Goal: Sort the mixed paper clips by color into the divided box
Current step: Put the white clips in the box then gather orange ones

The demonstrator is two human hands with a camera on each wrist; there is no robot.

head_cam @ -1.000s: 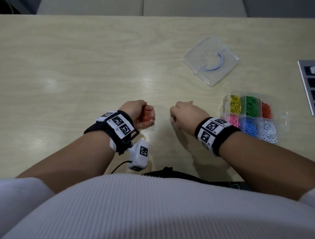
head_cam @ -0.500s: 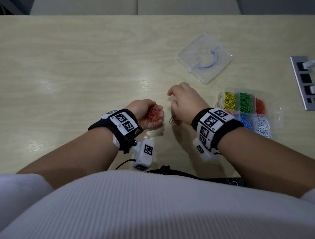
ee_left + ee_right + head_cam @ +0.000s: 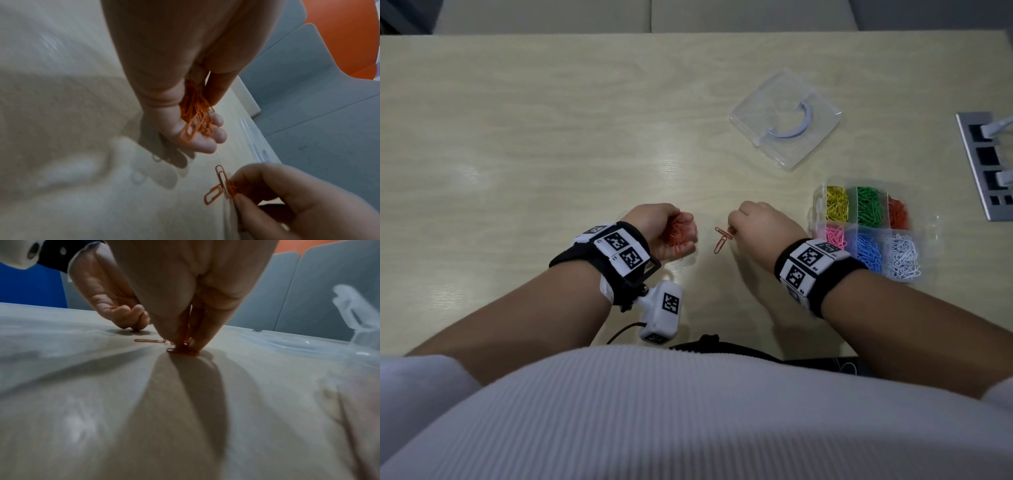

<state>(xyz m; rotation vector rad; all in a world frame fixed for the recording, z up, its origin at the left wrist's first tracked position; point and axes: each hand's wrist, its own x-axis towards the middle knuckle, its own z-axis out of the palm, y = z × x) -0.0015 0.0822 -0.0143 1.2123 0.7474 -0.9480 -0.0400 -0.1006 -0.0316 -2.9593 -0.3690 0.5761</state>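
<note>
My left hand (image 3: 666,229) is cupped round a bunch of orange paper clips (image 3: 677,233), which spill over its curled fingers (image 3: 205,144) in the left wrist view. A short way to its right, my right hand (image 3: 763,228) pinches a few orange clips (image 3: 722,238) low over the table, its fingertips (image 3: 185,337) touching down on them; one clip (image 3: 149,340) lies flat beside them. The clear divided box (image 3: 928,240) stands right of my right hand with yellow, green, orange, pink, blue and white clips in separate compartments.
The box's clear lid (image 3: 786,118) lies on the table beyond my right hand. A grey power strip (image 3: 986,164) is set into the table at the far right edge. The table's near edge runs right under my forearms.
My right hand has come back from beyond the left hand and turned down to the table, where it now pinches orange clips. The left hand has held its bunch in place.
</note>
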